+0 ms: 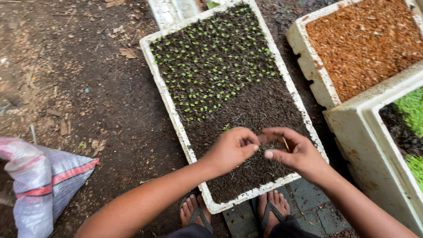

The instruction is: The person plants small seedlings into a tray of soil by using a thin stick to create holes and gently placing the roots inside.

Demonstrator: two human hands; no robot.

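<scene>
A white foam tray [164,90] filled with dark soil lies on the ground in front of me. Rows of tiny green seedlings [211,57] cover its far half; the near half is bare soil. My left hand [231,150] hovers over the near soil with fingers pinched together, seemingly on a tiny seedling that is too small to make out. My right hand [291,152] is beside it, fingertips touching the left hand's, and holds a thin small stick [286,143] between its fingers.
A foam box of reddish-brown husk [365,42] stands at the upper right. Another white foam box [374,145] with green sprouts is at the right edge. A grey woven sack [39,185] lies at the left. My sandalled feet [233,209] rest at the tray's near end.
</scene>
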